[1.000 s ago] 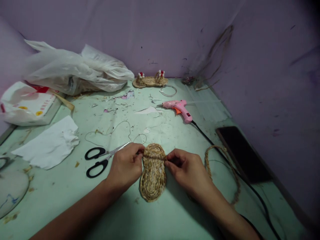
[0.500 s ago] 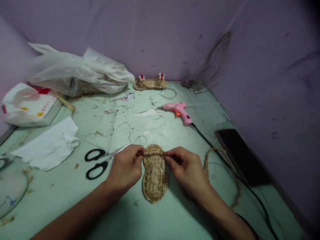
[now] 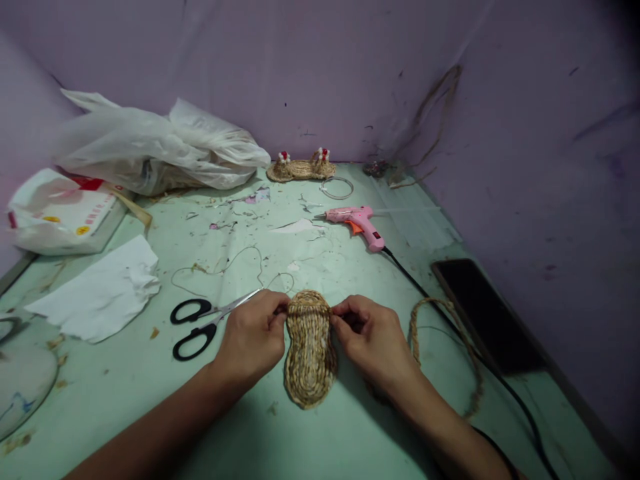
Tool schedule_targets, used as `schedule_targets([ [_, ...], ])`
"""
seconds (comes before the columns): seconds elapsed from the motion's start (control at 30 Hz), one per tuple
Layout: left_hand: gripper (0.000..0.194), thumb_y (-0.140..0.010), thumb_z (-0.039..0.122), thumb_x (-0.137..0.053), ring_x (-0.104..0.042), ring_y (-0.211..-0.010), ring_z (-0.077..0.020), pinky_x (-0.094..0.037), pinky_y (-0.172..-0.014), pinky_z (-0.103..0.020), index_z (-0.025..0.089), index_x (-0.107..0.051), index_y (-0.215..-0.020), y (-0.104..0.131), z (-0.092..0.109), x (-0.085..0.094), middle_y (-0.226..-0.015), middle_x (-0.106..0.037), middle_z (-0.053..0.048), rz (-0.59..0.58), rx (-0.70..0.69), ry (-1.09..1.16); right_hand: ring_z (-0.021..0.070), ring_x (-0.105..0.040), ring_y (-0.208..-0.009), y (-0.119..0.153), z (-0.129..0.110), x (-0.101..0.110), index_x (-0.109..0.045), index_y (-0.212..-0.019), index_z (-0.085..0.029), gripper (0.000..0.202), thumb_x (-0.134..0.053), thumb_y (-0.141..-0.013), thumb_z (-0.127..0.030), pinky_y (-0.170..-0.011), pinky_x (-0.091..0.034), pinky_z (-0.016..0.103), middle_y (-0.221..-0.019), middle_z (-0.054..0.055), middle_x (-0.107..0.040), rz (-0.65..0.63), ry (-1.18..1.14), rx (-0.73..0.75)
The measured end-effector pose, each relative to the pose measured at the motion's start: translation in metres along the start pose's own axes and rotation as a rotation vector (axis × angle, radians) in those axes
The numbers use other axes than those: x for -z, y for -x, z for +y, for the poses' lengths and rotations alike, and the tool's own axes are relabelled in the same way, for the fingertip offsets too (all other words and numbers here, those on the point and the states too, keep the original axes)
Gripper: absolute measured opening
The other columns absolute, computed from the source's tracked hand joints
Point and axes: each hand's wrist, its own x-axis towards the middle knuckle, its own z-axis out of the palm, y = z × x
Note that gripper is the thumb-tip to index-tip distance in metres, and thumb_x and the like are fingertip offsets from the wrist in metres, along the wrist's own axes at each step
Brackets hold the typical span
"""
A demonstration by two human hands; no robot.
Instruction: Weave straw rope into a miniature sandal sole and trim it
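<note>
A sole-shaped piece of coiled straw rope (image 3: 311, 360) lies lengthwise in front of me, with a band of braid across its upper part. My left hand (image 3: 257, 330) pinches the left edge at one end of that braid. On the opposite edge, the thumb and forefinger of my right hand (image 3: 373, 337) are pinched at the braid's other end. Black-handled scissors (image 3: 197, 327) rest beside my left hand, their blade tips partly behind it. A loop of loose braided cord (image 3: 473, 350) lies to the right of my right wrist.
Beyond my hands lies a pink glue gun (image 3: 355, 223) with a black cable running right past a dark phone (image 3: 485, 313). A similar straw piece with beads (image 3: 303, 169) stands by the wall. White paper (image 3: 103, 293), a box (image 3: 80, 213) and plastic bags (image 3: 165, 147) occupy the left.
Almost nothing differs. Both hands keep their pinch at the braid's ends, and the whole view has shifted very slightly.
</note>
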Motion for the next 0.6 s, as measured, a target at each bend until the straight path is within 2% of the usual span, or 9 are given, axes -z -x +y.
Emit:
schedule_targets([
  [0.6, 0.02, -0.073, 0.012, -0.047, -0.057, -0.066, -0.0136, -0.046, -0.061, -0.026, 0.018, -0.061, -0.087, 0.0008, 0.0012, -0.0019, -0.075, -0.064, -0.002, 0.048, 0.003, -0.015, 0.0135, -0.055, -0.053, 0.0002, -0.0036, 0.0023, -0.059, -0.072, -0.017, 0.008, -0.051, -0.074, -0.019, -0.051, -0.042, 0.025, -0.061, 0.001, -0.061, -0.041, -0.027, -0.013],
])
